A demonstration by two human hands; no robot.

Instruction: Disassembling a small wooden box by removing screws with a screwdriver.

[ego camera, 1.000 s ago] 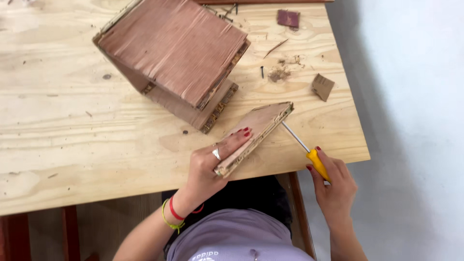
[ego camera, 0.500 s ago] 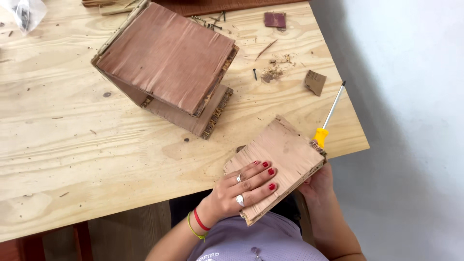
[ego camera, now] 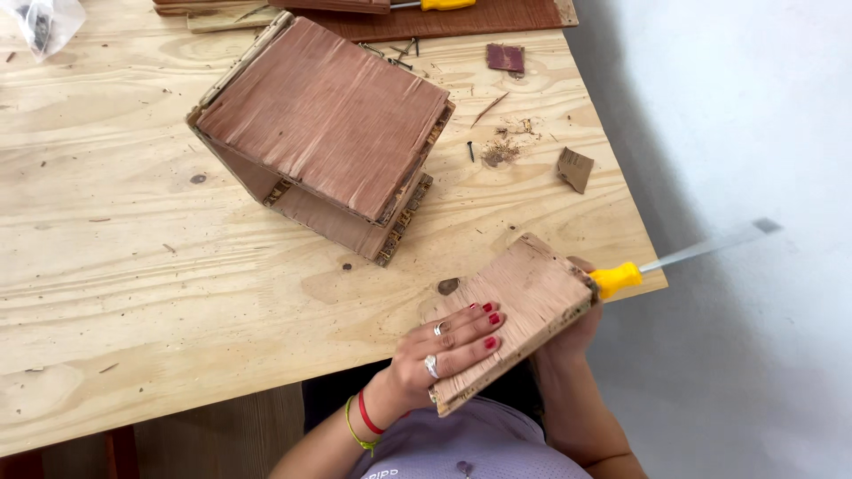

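Nearest to the person, the left hand is lying flat with its fingers spread on top of a square plywood board. The board is sitting at the near right edge of the table, and part of it is hanging off toward the person's body. The right hand is mostly hiding under the far right side of the board. It is gripping a screwdriver with a yellow handle, and the metal shaft is pointing out to the right, past the table edge.

The board is looking stiff and fairly light, with rough, crumbly edges that could splinter. I think holding it flat on top and under one side is a good way to keep it steady.

A little farther, in the middle of the table, a plywood box is sitting tilted on one edge. To its right, a loose nail, some sawdust and a small brown scrap are lying near each other. At the far edge, a small dark red square is lying, and another yellow-handled tool is resting on a long dark board.
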